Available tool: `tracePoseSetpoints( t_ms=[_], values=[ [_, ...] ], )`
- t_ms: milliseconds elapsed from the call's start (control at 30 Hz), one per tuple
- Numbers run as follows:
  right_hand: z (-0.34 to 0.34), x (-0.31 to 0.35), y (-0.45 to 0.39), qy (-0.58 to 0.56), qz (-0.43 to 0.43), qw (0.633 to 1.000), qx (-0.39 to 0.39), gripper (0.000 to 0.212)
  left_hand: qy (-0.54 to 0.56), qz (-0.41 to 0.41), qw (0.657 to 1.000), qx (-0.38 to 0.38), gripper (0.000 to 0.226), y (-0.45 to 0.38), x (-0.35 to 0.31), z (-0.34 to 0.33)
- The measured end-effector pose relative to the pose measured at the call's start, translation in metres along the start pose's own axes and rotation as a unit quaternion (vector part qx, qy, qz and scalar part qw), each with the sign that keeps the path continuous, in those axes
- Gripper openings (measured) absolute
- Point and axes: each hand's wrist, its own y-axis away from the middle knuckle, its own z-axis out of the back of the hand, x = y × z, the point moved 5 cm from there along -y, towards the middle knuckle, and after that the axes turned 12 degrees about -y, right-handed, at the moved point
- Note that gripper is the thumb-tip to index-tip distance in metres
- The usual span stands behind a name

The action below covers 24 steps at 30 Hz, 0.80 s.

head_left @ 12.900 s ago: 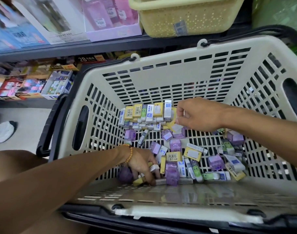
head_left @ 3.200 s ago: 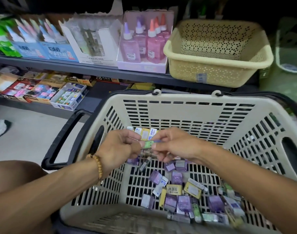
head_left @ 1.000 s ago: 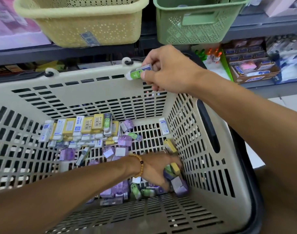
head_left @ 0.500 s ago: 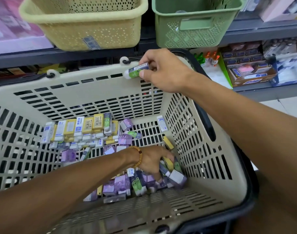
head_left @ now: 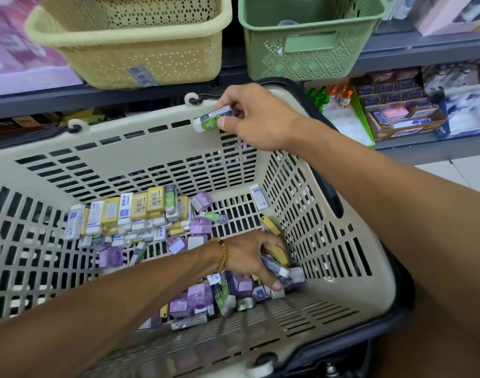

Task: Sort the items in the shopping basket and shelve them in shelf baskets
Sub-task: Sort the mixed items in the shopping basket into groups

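A few seconds ago both hands met over the middle of the shopping basket (head_left: 140,148). Now the right hand (head_left: 256,120) has lifted a green eraser (head_left: 213,118) up to the far rim. The left hand (head_left: 253,256) has gone down into the small boxes (head_left: 206,298) in the right corner, pushing them about.

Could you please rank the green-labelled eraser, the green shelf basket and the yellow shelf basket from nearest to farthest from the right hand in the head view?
1. Green-labelled eraser: pinched in the right hand, at the shopping basket's far rim.
2. Green shelf basket: on the shelf just above the hand.
3. Yellow shelf basket: on the shelf, up and to the left.
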Motion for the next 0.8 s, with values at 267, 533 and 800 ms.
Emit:
tracePoseSetpoints(
  t_ms=[267, 533, 800],
  values=[
    [-0.0021, 0.0007, -0.0017, -0.003, -0.001, 1.0, -0.001, 0.018, -0.068, -0.002, 0.995, -0.067, 0.042, -0.0014, -0.0017, -0.0019],
    [-0.0084, -0.0036, -0.0015, -0.001, -0.011, 1.0, 0.013, 0.016, -0.122, -0.009, 0.987, -0.108, 0.054, -0.0024, 0.0052, -0.0015],
    [-0.0073, -0.0038, -0.0018, -0.002, -0.009, 1.0, 0.003, 0.013, -0.021, 0.004, 0.996, -0.082, 0.026, 0.0007, 0.0049, -0.0015]
  ],
)
